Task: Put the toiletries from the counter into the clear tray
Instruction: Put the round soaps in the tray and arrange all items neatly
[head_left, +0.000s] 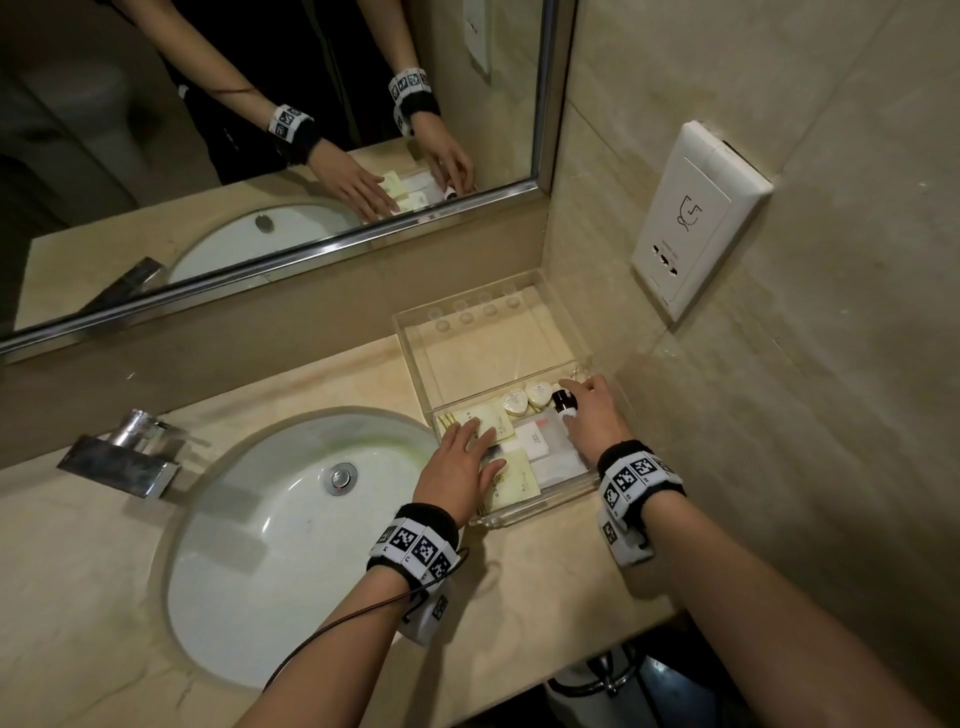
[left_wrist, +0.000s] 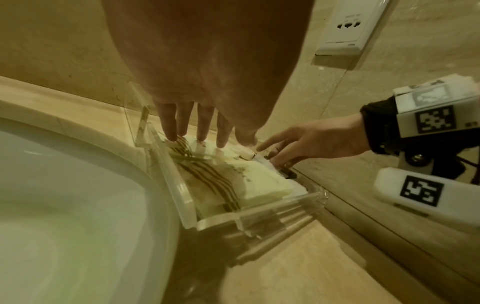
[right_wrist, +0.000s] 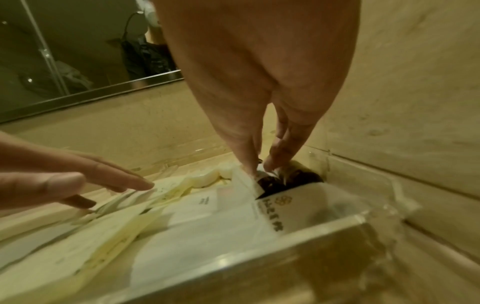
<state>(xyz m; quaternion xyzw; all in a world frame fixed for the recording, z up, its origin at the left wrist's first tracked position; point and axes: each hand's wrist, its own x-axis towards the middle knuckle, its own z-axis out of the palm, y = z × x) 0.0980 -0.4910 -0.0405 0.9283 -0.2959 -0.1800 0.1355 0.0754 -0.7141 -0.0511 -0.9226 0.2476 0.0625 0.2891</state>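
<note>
Marble bench (head_left: 545, 582) by the basin looks bare of toiletries; the sachets (head_left: 511, 480) and round soaps (head_left: 525, 399) lie in the clear tray (head_left: 540, 512). Left hand (head_left: 460, 467) rests flat on sachets, right hand (head_left: 592, 415) pinches a dark-capped bottle (head_left: 563, 402) at the tray's wall side. Nearly done, I'd say.

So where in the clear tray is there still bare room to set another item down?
The far half of the clear tray, toward the mirror, shows bare floor. The near half is crowded: pale sachets under the left hand, round soaps, and a dark-capped bottle pinched by the right hand.
</note>
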